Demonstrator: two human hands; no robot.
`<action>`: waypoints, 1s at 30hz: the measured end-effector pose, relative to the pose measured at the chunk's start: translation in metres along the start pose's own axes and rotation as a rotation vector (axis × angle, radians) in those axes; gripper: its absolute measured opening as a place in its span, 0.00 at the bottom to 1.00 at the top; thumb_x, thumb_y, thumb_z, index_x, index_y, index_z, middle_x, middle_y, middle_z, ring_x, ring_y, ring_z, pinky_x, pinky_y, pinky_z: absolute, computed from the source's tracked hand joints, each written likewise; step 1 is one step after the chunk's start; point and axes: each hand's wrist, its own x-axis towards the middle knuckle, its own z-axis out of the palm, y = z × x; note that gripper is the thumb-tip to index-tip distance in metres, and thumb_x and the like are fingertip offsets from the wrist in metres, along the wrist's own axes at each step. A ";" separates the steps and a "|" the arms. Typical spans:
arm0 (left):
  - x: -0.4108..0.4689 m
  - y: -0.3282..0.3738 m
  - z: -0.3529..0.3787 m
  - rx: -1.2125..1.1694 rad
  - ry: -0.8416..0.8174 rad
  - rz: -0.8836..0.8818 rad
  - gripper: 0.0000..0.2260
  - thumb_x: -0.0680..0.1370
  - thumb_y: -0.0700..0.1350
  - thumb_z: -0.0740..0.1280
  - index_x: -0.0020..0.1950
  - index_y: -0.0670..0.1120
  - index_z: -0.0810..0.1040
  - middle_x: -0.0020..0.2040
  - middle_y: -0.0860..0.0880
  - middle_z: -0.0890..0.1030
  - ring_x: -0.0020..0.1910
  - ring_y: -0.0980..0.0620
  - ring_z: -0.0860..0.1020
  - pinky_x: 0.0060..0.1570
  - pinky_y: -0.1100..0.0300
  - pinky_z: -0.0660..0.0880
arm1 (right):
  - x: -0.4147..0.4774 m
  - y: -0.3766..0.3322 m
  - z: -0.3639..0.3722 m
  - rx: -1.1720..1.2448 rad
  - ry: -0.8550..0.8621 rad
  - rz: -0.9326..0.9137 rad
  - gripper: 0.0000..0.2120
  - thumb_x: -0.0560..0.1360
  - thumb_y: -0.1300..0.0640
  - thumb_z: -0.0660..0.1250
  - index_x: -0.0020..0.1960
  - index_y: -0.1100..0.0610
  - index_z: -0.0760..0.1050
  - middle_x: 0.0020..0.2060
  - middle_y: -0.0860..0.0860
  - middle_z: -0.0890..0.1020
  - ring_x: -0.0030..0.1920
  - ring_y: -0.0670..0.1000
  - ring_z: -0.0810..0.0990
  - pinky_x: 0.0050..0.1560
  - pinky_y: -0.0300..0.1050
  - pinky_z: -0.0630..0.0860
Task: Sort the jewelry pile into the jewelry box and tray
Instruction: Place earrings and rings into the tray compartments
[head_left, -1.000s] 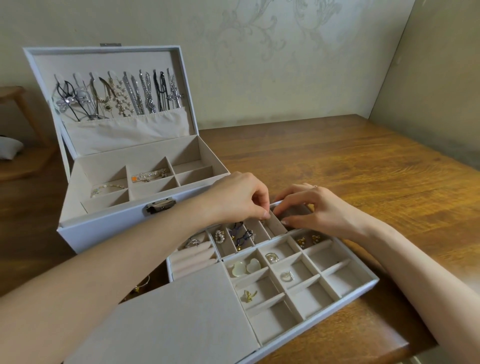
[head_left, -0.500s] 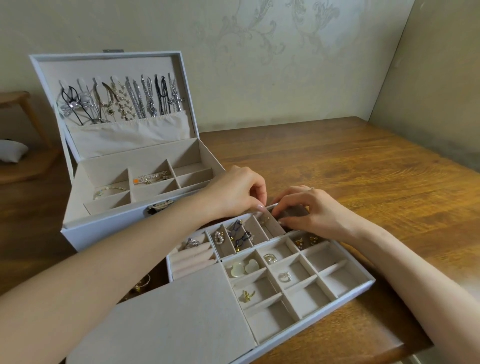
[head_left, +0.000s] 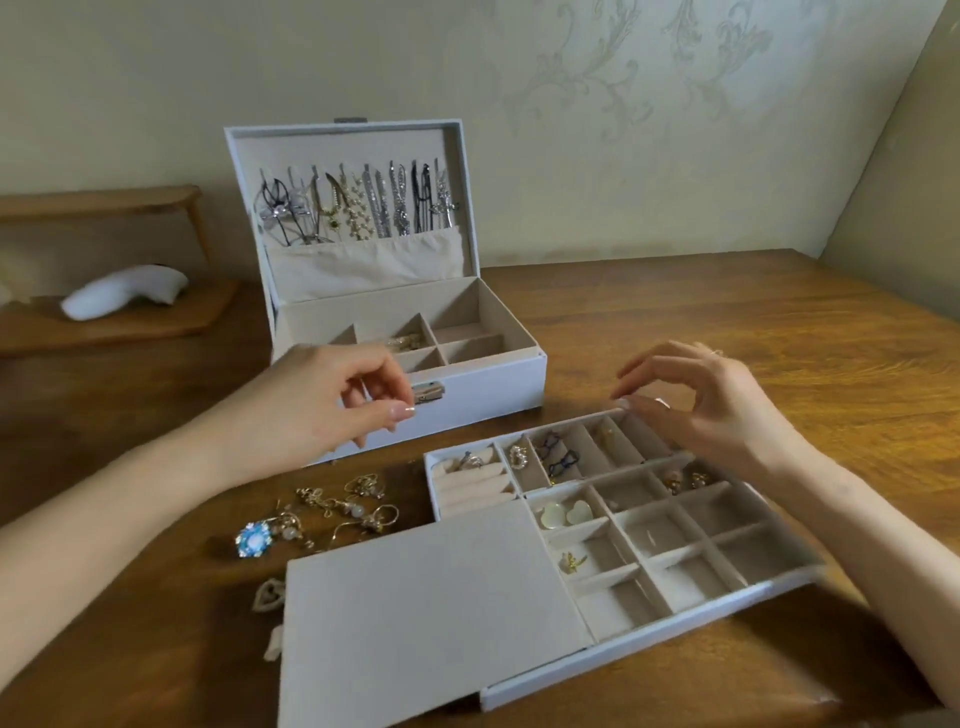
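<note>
The white jewelry box (head_left: 483, 400) stands open at the back, with necklaces (head_left: 358, 208) hanging in its lid and a bracelet in one compartment. In front lies the divided tray (head_left: 649, 631), with rings and earrings in several cells and a flat beige cover (head_left: 431, 597) over its near left part. The jewelry pile (head_left: 337, 506), including a blue brooch (head_left: 253, 539), lies on the table left of the tray. My left hand (head_left: 322, 405) hovers before the box latch, fingers curled, thumb tip against forefinger, nothing visible between them. My right hand (head_left: 701, 400) hovers over the tray's far right corner, fingers spread.
The wooden table (head_left: 727, 322) extends right and back to the wall. A low wooden stand (head_left: 104, 208) with a white object (head_left: 124, 291) sits at the far left. Two small pale pieces (head_left: 267, 597) lie beside the cover's left edge.
Both hands have lifted off the tray's far compartment and moved apart, the left one to the left. The view has pulled back, so the pile now shows.
</note>
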 end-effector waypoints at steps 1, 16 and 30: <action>-0.008 -0.009 -0.005 0.013 0.012 -0.022 0.03 0.73 0.46 0.70 0.44 0.54 0.79 0.38 0.58 0.82 0.35 0.59 0.78 0.33 0.67 0.75 | 0.001 -0.010 0.002 -0.009 -0.001 -0.057 0.06 0.71 0.51 0.68 0.44 0.48 0.82 0.47 0.43 0.81 0.50 0.44 0.77 0.51 0.46 0.75; -0.061 -0.052 -0.010 0.359 -0.071 -0.023 0.08 0.73 0.52 0.70 0.48 0.59 0.72 0.41 0.64 0.71 0.37 0.65 0.72 0.34 0.67 0.65 | 0.045 -0.148 0.103 -0.109 -0.445 -0.291 0.06 0.72 0.52 0.72 0.48 0.47 0.82 0.36 0.39 0.77 0.37 0.42 0.73 0.38 0.34 0.68; -0.079 -0.071 -0.027 0.129 -0.196 -0.082 0.14 0.65 0.62 0.71 0.47 0.60 0.76 0.45 0.64 0.74 0.46 0.64 0.72 0.40 0.73 0.68 | 0.030 -0.127 0.071 0.433 -0.776 -0.092 0.17 0.73 0.44 0.68 0.29 0.50 0.71 0.27 0.44 0.69 0.29 0.43 0.65 0.32 0.33 0.61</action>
